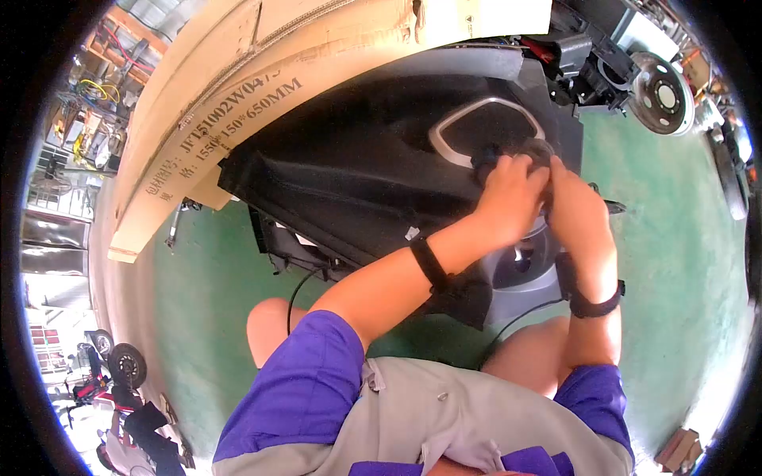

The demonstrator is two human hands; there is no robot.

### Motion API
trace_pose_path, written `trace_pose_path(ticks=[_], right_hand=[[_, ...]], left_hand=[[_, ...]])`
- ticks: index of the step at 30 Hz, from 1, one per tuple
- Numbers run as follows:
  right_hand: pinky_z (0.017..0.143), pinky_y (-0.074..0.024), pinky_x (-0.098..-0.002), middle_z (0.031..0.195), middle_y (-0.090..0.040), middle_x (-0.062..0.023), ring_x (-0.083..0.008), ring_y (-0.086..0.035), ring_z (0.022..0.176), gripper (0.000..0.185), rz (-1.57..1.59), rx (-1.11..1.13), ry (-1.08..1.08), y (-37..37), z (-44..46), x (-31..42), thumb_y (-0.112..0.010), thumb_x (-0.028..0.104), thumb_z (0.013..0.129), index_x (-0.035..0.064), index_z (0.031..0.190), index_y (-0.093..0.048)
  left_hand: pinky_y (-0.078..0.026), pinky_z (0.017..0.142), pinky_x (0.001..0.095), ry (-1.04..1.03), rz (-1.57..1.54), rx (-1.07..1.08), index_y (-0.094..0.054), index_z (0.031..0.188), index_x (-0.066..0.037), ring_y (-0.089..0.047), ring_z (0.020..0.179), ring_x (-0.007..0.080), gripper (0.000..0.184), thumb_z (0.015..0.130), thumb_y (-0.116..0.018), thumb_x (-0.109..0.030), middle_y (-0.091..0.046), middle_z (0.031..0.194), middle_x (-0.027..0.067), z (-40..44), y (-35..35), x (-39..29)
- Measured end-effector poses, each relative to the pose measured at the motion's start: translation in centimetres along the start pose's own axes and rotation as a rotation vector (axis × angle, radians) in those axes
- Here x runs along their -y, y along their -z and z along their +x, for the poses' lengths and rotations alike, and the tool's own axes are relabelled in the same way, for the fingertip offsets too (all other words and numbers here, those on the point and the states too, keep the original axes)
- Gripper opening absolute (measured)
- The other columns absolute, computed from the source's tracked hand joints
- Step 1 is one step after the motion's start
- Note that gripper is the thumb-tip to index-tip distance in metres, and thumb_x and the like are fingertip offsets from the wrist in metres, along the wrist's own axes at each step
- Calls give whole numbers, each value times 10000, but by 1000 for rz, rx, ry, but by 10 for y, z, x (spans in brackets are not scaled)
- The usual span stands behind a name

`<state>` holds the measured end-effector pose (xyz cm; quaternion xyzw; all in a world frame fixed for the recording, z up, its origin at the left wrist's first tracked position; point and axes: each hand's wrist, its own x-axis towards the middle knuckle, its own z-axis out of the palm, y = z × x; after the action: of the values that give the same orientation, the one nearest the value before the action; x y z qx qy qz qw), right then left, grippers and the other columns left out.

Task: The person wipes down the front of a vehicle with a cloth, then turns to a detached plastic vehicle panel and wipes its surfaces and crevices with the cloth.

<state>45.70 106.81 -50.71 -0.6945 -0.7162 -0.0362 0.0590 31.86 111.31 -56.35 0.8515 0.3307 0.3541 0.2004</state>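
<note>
A large black moulded plastic panel, perhaps a vehicle dashboard, lies in front of my knees. A silver-grey trim ring is set into its right part. Just below that ring my left hand is closed, its fingertips pressed on a dark roundish part. My right hand closes on the same part from the right, its fingers touching my left ones. The fingers hide much of the part, so its exact kind is unclear. Beneath the hands the panel has a grey section with an opening.
A long printed cardboard box lies along the panel's far side. Black mechanical parts and a wheel rim stand at the back right. A black cable loops by my left knee. Green floor surrounds the panel.
</note>
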Motion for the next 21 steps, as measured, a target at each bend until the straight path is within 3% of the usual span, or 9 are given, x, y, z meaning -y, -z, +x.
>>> trace_pose_path(ticks=[3,6,9,13,18,21], right_hand=[[689,-562,-414,972,-641,-200,-329,-679,831,351,-66,-3,-21,-4,5,20,-535,66,836,-13,1175,-492],[686,-568,-387,900,-656,-139,-303,-676,844,283,-43,-55,71,0,7,56,-548,89,842,30,1117,-514],[607,-535,-340,809,-633,-64,-219,-650,744,291,4,-284,174,-31,9,92,-552,156,835,77,1115,-543],[710,-466,-332,876,-590,-34,-203,-577,883,335,152,-464,316,-49,6,122,-566,182,795,104,1120,-580],[706,-490,-353,910,-606,-35,-216,-593,901,227,186,-250,322,-35,14,89,-583,168,789,118,1010,-592],[740,-528,-405,946,-625,-77,-263,-613,968,191,137,-69,200,-19,15,49,-592,158,798,125,986,-607]], left_hand=[[-438,914,438,-15,-62,19,-567,1183,-51,-516,1027,366,523,679,-703,-23,-541,1147,153,-1,16,11],[-446,912,432,-104,67,154,-592,1160,-50,-535,1023,364,500,670,-656,24,-578,1143,154,-12,52,36],[-440,948,436,-53,118,260,-615,1144,-51,-541,1081,363,464,691,-611,51,-588,1189,163,-22,108,53],[-425,972,418,65,231,162,-616,1171,-71,-534,1121,352,480,715,-580,73,-592,1182,147,-57,150,83],[-454,881,388,80,307,50,-644,1150,-126,-565,982,313,461,721,-608,39,-611,1064,109,-60,114,61],[-475,796,400,-27,352,53,-653,1111,-93,-572,896,320,378,736,-680,-57,-598,966,112,-48,77,26]])
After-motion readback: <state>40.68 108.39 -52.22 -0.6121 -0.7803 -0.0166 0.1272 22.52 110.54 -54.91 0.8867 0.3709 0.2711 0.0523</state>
